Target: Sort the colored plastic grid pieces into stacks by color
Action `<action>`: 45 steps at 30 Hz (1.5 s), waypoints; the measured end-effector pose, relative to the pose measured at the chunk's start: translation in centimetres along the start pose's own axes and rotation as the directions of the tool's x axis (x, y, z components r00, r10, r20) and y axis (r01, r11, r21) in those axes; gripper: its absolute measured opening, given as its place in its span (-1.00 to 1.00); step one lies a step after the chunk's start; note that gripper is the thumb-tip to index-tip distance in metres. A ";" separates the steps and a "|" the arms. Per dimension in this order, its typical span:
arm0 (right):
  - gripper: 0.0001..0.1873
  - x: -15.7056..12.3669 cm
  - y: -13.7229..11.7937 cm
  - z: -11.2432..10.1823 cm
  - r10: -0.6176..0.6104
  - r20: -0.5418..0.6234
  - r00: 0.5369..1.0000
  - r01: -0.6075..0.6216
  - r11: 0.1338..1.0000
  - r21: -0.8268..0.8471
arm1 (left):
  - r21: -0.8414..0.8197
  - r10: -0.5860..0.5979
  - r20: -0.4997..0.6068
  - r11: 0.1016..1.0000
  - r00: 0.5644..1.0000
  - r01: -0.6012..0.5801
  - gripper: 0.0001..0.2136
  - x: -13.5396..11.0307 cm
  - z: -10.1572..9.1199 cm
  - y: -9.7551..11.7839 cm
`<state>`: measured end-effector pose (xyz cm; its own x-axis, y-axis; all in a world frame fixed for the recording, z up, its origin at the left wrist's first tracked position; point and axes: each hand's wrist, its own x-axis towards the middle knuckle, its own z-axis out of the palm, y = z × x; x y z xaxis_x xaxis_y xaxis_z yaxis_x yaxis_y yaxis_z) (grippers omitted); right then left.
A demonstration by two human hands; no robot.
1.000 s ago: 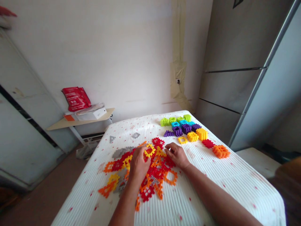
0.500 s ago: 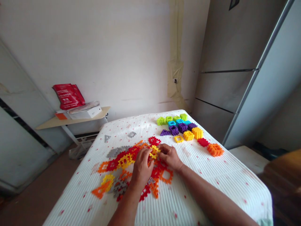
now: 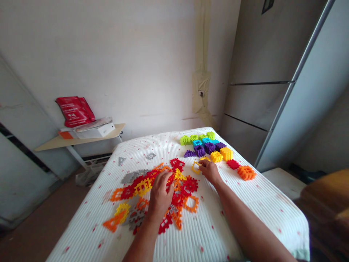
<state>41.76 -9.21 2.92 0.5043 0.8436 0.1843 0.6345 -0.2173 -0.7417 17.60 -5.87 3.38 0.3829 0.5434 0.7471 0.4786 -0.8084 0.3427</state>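
Observation:
My right hand [image 3: 210,171] pinches a yellow square interlocking tile [image 3: 195,167] by its right side, just right of a mixed pile. Another yellow tile [image 3: 205,159] lies behind that hand, partly hidden. Over the pile, my left hand [image 3: 163,189] has its thumb and fingers apart and bent, with nothing visible between them. Close to its fingertips lies a yellow triangular tile [image 3: 180,175]. Around it are red tiles [image 3: 190,185], an orange square tile [image 3: 191,204] and grey tiles [image 3: 135,176]. Part of the pile is hidden under my left hand and forearm.
Colour-sorted stacks stand at the back right: green [image 3: 185,140], purple [image 3: 209,147], yellow [image 3: 226,153] and orange [image 3: 247,173]. A side table [image 3: 53,143] bears a red bag [image 3: 75,111] and a white box [image 3: 99,130]. A grey refrigerator [image 3: 253,102] stands at right.
My right hand has moved right, away from my left hand, carrying a yellow square tile. A yellow triangular tile now shows on the pile where both hands were together.

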 end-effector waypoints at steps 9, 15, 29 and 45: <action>-0.67 -1.2 -0.8 -0.1 -0.002 -0.003 1.000 0.001 0.892 -0.451 | -0.008 -0.022 0.017 1.000 1.000 0.022 -0.69 0.0 -0.1 0.0; -0.66 -1.8 -1.6 0.0 0.001 0.049 0.999 0.025 0.854 -0.520 | -0.016 -0.051 0.034 0.999 0.998 0.052 -0.69 -0.1 0.0 0.0; -0.63 -0.6 -0.6 -0.9 -0.121 -0.194 0.974 0.013 0.876 -0.482 | -0.022 -0.059 0.021 0.998 0.998 0.059 -0.69 0.0 -0.1 0.1; -0.71 0.2 0.0 -1.1 0.011 -0.147 0.989 -0.097 0.800 -0.592 | -0.006 -0.030 0.021 1.000 0.999 0.031 -0.68 0.0 0.1 -0.2</action>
<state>42.49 -9.61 3.72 0.5920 0.7596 0.2692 0.8055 -0.5464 -0.2295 17.60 -5.69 3.20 0.3843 0.5723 0.7244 0.4855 -0.7927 0.3687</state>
